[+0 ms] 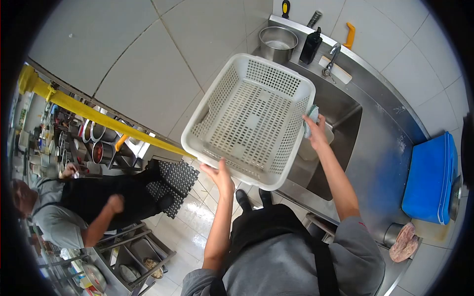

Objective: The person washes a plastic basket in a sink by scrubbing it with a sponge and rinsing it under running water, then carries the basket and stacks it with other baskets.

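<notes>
A large white perforated plastic basket (254, 116) is tilted, its open side facing me, partly over the steel sink (340, 148). My left hand (220, 178) grips its near rim at the lower left, thumb over the edge. At the basket's right rim, my right hand (316, 129) is closed around a greenish-grey cloth (309, 121) pressed to the outer wall. A pale container, partly hidden by my right hand and the basket, sits in the sink.
Behind the sink are a steel pot (278, 43), a black pump bottle (311, 47) and a faucet (334, 56). A blue bin (429, 177) stands on the right. A co-worker (89, 204) stands at left, beyond a yellow pipe (98, 117).
</notes>
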A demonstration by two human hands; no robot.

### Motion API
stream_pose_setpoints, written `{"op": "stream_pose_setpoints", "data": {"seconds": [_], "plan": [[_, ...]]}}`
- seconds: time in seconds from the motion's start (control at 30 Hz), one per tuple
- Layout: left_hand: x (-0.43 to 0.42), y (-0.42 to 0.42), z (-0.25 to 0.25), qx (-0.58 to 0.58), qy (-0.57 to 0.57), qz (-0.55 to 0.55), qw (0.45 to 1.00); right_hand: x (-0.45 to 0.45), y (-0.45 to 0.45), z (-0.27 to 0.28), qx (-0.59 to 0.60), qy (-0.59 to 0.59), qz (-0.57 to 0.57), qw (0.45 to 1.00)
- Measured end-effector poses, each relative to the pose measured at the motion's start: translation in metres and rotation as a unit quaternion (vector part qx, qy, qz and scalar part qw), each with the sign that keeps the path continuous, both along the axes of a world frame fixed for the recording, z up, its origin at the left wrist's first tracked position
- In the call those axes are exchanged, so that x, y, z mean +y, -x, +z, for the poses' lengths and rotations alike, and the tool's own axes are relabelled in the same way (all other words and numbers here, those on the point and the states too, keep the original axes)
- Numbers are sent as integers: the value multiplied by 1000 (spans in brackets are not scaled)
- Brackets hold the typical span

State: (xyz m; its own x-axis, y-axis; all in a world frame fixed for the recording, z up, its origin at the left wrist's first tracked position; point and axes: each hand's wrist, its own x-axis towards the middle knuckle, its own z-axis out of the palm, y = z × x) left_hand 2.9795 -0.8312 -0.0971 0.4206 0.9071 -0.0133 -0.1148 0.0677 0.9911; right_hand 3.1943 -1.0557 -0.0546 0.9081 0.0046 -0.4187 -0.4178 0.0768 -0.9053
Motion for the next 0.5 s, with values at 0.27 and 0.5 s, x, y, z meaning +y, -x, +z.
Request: {"op": "stream_pose_setpoints", "data": {"seconds": [0.27,0.5], "plan": [[129,18,13,192,-190,-100,958,-29,-33,-2,-99,94,125,983],[57,41,75,261,-223,-467,815,-56,-79,-11,-137,149,167,965]]}}
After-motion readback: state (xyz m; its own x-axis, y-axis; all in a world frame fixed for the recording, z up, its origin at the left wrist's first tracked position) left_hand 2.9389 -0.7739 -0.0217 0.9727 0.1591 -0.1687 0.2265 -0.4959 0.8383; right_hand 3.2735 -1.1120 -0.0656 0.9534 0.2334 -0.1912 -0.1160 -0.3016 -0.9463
